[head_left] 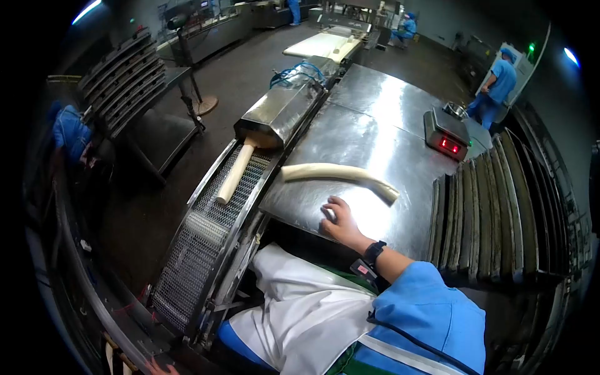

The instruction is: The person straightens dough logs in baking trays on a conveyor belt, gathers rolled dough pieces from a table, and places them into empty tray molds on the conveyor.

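Observation:
My right hand [340, 225] is at the near edge of the steel table [312, 140], its fingers loosely curved and apart, with nothing clearly held. Just beyond it lies a long, bent roll of pale dough [340, 172]. At the bottom edge of the view, my left hand [161, 369] shows only in part, with fingers spread, low beside the conveyor frame. Another dough roll [236, 175] rests on the wire-mesh conveyor belt [197, 253], its far end at the opening of a metal housing [284, 106].
A scale [447, 134] with red digits stands at the table's right, beside stacked trays [500, 206]. More racked trays [122, 81] are at left. A person in blue [500, 84] stands beyond the scale; others are farther back. Pale dough lies on the far belt [322, 45].

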A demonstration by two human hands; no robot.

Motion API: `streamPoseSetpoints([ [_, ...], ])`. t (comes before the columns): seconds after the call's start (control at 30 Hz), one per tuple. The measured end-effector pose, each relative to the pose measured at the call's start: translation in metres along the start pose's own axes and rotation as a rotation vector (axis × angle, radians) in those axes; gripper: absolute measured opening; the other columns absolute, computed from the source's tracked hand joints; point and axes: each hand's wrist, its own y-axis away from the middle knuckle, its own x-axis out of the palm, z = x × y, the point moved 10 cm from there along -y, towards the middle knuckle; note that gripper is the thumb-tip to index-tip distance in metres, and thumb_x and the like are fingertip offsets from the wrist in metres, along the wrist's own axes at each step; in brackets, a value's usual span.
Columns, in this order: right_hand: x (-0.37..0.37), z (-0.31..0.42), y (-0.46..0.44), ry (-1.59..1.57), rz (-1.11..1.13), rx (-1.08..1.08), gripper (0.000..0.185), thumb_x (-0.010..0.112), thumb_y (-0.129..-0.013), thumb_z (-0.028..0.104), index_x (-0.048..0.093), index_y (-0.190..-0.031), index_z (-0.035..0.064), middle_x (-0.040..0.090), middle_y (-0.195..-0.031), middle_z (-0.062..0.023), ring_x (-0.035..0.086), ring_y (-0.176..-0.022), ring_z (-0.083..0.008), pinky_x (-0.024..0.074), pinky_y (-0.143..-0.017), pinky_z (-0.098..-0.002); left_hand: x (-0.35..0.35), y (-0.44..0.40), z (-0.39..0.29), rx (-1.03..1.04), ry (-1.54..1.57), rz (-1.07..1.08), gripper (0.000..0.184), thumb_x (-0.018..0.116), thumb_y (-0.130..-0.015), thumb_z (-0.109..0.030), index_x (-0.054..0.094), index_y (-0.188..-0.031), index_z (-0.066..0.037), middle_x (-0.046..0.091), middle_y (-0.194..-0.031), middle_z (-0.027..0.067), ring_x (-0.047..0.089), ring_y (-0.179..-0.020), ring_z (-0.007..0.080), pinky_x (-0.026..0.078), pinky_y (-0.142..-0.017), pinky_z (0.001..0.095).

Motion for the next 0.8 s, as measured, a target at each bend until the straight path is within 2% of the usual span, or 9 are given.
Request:
streamPoseSetpoints([
  [0.03, 0.020, 0.006, -0.008, 0.136, 0.202, -0.025, 0.049, 0.060, -0.088, 0.030, 0.050, -0.131, 0.0095, 0.041, -0.140, -0.0220, 0.031, -0.135, -0.0405, 0.0274, -0.111, -0.0492, -0.003, 0.000, 0.002, -0.013, 0.113, -0.009, 0.056, 0.058, -0.086, -0.037, 0.055, -0.126, 0.002, 0.052, -0.128, 0.0277, 0.050, -0.116, 0.0412, 0.037, -0.102, 0.0497],
  [0.17, 0.058, 0.018, -0.046, 0.425, 0.423, -0.057, 0.067, 0.039, -0.094, 0.054, 0.029, -0.147, 0.0137, 0.018, -0.155, -0.0234, 0.015, -0.144, -0.0408, 0.0093, -0.114, -0.0587, 0.005, 0.002, 0.018, -0.101, 0.207, -0.069, 0.050, 0.061, -0.082, -0.033, 0.060, -0.120, 0.001, 0.062, -0.115, 0.0243, 0.061, -0.099, 0.0395, 0.048, -0.087, 0.0487],
  [0.27, 0.081, 0.012, -0.084, 0.497, 0.479, -0.029, 0.069, 0.036, -0.095, 0.055, 0.026, -0.149, 0.0132, 0.017, -0.155, -0.0236, 0.013, -0.144, -0.0409, 0.0088, -0.113, -0.0598, -0.010, 0.004, 0.010, -0.082, 0.216, -0.109, 0.050, 0.060, -0.082, -0.032, 0.060, -0.122, -0.002, 0.063, -0.114, 0.0226, 0.061, -0.098, 0.0377, 0.049, -0.085, 0.0474],
  [0.37, 0.095, 0.003, -0.120, 0.501, 0.423, 0.107, 0.078, 0.036, -0.093, 0.060, 0.022, -0.150, 0.0083, 0.014, -0.156, -0.0232, 0.010, -0.144, -0.0415, 0.0066, -0.113, -0.0614, 0.005, 0.005, 0.020, -0.235, 0.213, 0.087, 0.048, 0.058, -0.084, -0.030, 0.060, -0.123, -0.002, 0.062, -0.116, 0.0234, 0.060, -0.101, 0.0384, 0.048, -0.087, 0.0475],
  [0.53, 0.132, 0.015, -0.162, 0.374, 0.407, 0.240, 0.093, 0.041, -0.086, 0.068, 0.019, -0.150, 0.0040, 0.014, -0.154, -0.0272, 0.009, -0.143, -0.0446, 0.0081, -0.113, -0.0616, 0.019, -0.003, 0.027, -0.068, 0.421, -0.151, 0.045, 0.053, -0.086, -0.030, 0.061, -0.123, -0.006, 0.059, -0.120, 0.0230, 0.056, -0.109, 0.0388, 0.045, -0.092, 0.0471],
  [0.63, 0.165, 0.072, -0.176, 0.107, 0.417, 0.173, 0.102, 0.067, -0.078, 0.054, 0.018, -0.147, -0.0035, 0.014, -0.149, -0.0385, 0.011, -0.141, -0.0502, 0.0170, -0.115, -0.0517, -0.030, -0.008, 0.000, -0.141, 0.083, 0.098, 0.045, 0.053, -0.086, -0.028, 0.060, -0.123, -0.004, 0.059, -0.121, 0.0239, 0.056, -0.109, 0.0391, 0.043, -0.096, 0.0463],
  [0.7, 0.155, 0.162, -0.164, 0.183, 0.262, -0.333, 0.084, 0.072, -0.068, 0.025, 0.035, -0.140, 0.0019, 0.026, -0.145, -0.0358, 0.021, -0.136, -0.0519, 0.0183, -0.114, -0.0548, -0.033, -0.007, 0.000, -0.164, 0.128, 0.088, 0.044, 0.054, -0.085, -0.026, 0.060, -0.123, -0.003, 0.059, -0.119, 0.0247, 0.056, -0.108, 0.0392, 0.044, -0.096, 0.0462],
  [0.73, 0.174, 0.195, -0.153, 0.225, 0.530, -0.396, 0.076, 0.068, -0.069, 0.017, 0.039, -0.138, 0.0043, 0.029, -0.145, -0.0313, 0.024, -0.137, -0.0488, 0.0176, -0.114, -0.0549, -0.034, -0.010, 0.000, -0.178, 0.173, 0.077, 0.044, 0.054, -0.085, -0.025, 0.061, -0.122, -0.002, 0.060, -0.117, 0.0255, 0.056, -0.107, 0.0393, 0.044, -0.097, 0.0460],
  [0.8, 0.219, 0.228, -0.120, 0.271, 0.565, -0.564, 0.069, 0.066, -0.072, 0.011, 0.041, -0.137, 0.0048, 0.037, -0.143, -0.0216, 0.027, -0.138, -0.0407, 0.0191, -0.114, -0.0535, -0.018, -0.010, 0.009, -0.164, 0.194, 0.055, 0.043, 0.055, -0.085, -0.024, 0.061, -0.122, -0.002, 0.060, -0.117, 0.0251, 0.057, -0.106, 0.0398, 0.044, -0.096, 0.0461],
])
